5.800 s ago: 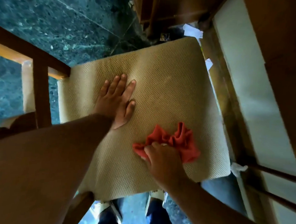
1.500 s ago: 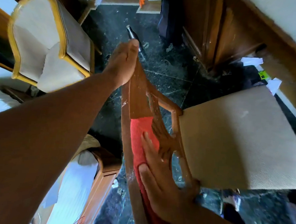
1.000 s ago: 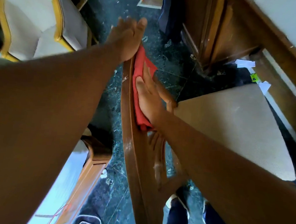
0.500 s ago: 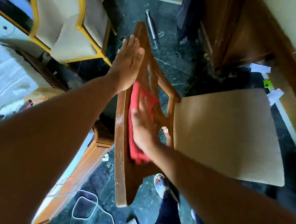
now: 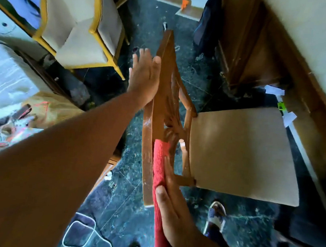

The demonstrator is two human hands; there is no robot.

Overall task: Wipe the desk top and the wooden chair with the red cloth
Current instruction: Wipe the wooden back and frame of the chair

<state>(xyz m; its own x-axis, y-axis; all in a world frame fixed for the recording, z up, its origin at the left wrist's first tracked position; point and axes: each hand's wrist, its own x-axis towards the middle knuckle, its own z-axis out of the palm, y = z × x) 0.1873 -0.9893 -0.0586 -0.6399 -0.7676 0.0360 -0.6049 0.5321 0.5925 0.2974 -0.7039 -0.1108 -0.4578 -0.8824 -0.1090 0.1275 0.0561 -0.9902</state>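
Note:
I look down on the wooden chair (image 5: 160, 96), its carved backrest running up the middle of the view and its beige seat (image 5: 240, 152) to the right. My left hand (image 5: 144, 77) lies flat against the outer side of the backrest near its top, fingers straight. My right hand (image 5: 174, 210) presses the red cloth (image 5: 159, 166) flat against the inner side of the backrest at its near end, fingers extended over the cloth. The desk (image 5: 311, 97) shows as a brown wooden edge along the right side.
A white chair with a yellow frame (image 5: 78, 30) stands at the upper left. A wooden cabinet (image 5: 243, 42) is at the upper right. The dark green stone floor (image 5: 122, 196) has a white cable (image 5: 80, 234) at the bottom. My sandalled foot (image 5: 214, 218) is below the seat.
My right hand has slid the red cloth along the backrest toward me, from its middle to its near end. My left hand stays on the outer side near the top.

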